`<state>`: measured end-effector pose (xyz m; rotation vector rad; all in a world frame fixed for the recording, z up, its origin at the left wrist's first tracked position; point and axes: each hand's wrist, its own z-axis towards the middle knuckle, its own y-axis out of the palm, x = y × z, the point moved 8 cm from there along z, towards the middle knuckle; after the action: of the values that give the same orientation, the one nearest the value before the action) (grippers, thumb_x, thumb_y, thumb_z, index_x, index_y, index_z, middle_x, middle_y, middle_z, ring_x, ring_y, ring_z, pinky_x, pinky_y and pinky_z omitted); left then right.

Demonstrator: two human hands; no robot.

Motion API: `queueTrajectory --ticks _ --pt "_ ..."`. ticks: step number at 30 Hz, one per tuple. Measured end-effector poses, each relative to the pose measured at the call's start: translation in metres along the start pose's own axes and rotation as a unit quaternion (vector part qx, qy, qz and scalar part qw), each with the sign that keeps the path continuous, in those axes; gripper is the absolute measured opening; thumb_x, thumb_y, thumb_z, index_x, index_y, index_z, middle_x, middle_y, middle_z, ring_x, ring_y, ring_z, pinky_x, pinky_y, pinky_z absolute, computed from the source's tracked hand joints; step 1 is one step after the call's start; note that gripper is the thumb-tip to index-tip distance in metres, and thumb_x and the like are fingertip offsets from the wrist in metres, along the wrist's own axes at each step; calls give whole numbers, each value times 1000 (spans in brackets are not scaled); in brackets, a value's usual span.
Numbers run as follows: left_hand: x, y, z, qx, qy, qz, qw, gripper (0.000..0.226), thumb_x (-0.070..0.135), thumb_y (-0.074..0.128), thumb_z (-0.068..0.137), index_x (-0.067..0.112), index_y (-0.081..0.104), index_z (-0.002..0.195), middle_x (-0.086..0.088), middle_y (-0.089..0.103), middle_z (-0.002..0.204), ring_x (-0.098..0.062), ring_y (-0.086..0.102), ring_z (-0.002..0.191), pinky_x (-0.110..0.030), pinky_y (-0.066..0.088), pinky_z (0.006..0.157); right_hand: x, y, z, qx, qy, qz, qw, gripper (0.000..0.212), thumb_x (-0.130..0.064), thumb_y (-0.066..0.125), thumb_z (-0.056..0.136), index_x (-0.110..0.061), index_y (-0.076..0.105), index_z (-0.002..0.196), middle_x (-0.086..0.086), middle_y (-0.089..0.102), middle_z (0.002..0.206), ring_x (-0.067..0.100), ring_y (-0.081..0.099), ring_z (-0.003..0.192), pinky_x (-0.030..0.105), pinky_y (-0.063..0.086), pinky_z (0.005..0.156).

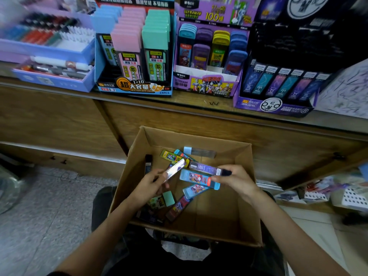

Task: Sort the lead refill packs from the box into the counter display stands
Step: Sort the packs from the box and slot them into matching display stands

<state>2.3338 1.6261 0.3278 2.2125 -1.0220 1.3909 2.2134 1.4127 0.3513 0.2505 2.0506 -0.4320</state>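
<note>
Over the cardboard box, the left hand pinches a glossy purple pack; the right hand grips a blue pack (a clear purple pack lies against it). Other packs lie inside.

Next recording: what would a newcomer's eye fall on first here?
Two hands reach into an open cardboard box at lower centre: the left hand holds a shiny purple pack, the right hand a blue pack. Above, on the counter, a blue pastel stand and a purple hero stand glow brightest.

Box open-topped, loose packs crowding its left floor
</note>
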Motion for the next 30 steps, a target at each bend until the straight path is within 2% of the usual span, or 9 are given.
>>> queueTrajectory --ticks 3,5,9,11,17,21,23,26,30 --pt "14 17 -4 -17 -74 -164 983 31 39 49 93 10 60 100 -4 63 77 -7 61 65 -20 47 61 -28 7 -6 -37 -22 3 999 22 -12 75 76 -15 69 97 2 72 92 8 68 83 18 52 66" --pt "29 29 -8 -78 -67 -149 984 36 46 56 82 14 63 98 1 71 81 -9 66 74 -21 52 65 -44 14 -11 -71 -33 -16 997 28 -10 75 76 -10 68 104 5 72 97 12 67 90 19 51 70" --pt "49 42 -18 -152 -51 -170 972 38 33 67 76 14 62 109 -8 72 104 -20 68 98 -28 56 81 -73 24 -17 -106 -60 -36 992 28 -2 73 75 -9 69 102 8 71 98 14 67 90 23 51 77" --pt "58 43 -21 -177 -26 -170 969 39 23 65 82 12 60 119 -10 69 113 -22 66 104 -25 55 78 -84 24 -17 -100 -74 -54 991 26 -2 73 76 -11 68 101 6 71 98 13 66 90 23 51 79" --pt "72 38 -25 -142 4 -164 976 42 19 66 81 15 54 122 -9 71 106 -26 69 94 -25 57 66 -103 19 -20 -62 -118 -41 990 24 -8 72 78 -15 67 100 2 70 98 4 65 85 14 51 73" --pt "90 29 -27 -115 66 -153 979 49 22 67 77 8 55 122 -12 70 103 -26 69 91 -27 55 65 -112 13 -24 -51 -135 40 989 15 -12 58 91 -21 63 102 3 68 103 11 66 93 25 54 79" --pt "98 20 -29 -106 88 -162 977 46 20 66 77 7 56 120 -15 70 104 -25 69 90 -29 57 69 -126 3 -28 -32 -158 37 986 17 -13 54 93 -25 63 101 -1 69 100 11 66 95 24 54 78" --pt "112 3 -32 -74 117 -174 975 40 16 65 77 8 59 116 -13 70 103 -24 69 90 -28 58 69 -159 -18 -36 11 -205 -4 979 23 -13 52 94 -33 62 101 -4 70 91 3 65 85 15 50 69" --pt "133 -21 -35 -11 153 -192 969 36 14 65 73 12 61 109 -9 70 100 -24 69 88 -25 56 62 -212 -47 -49 53 -277 -50 958 25 -7 58 90 -28 62 103 -4 65 86 0 63 69 12 48 61"
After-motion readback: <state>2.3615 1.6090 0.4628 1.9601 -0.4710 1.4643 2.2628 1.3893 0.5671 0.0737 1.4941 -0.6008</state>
